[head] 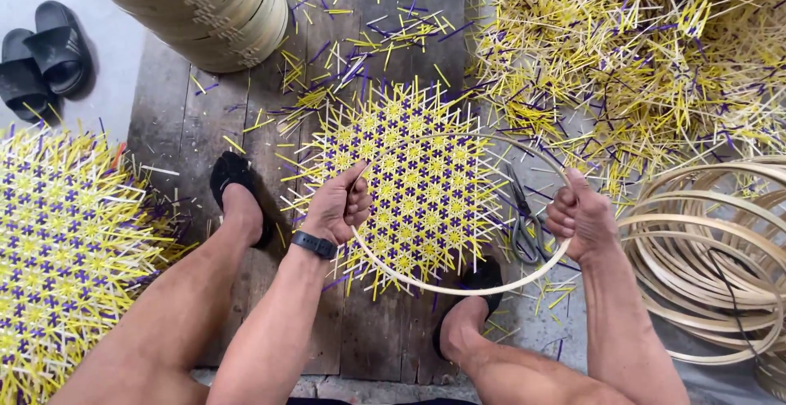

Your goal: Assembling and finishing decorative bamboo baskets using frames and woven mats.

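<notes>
A thin pale bamboo hoop (458, 289) lies over a round woven mat (413, 180) of yellow, white and purple strips on wooden boards. My left hand (337, 205), with a black band on its wrist, grips the hoop's left side together with the mat's edge. On the hoop's right side my right hand (580, 218) is closed, thumb pointing up. Grey scissors (524, 217) rest on the floor inside the hoop, just left of my right hand. My feet in black slippers (233, 184) stand on either side of the mat.
Several bare hoops (712, 249) are stacked at the right. A big heap of cut yellow, white and purple strips (647, 53) fills the upper right. Finished woven mats (61, 249) lie at the left, rolled bamboo rims (209, 8) at the top, spare black sandals (41, 57) at upper left.
</notes>
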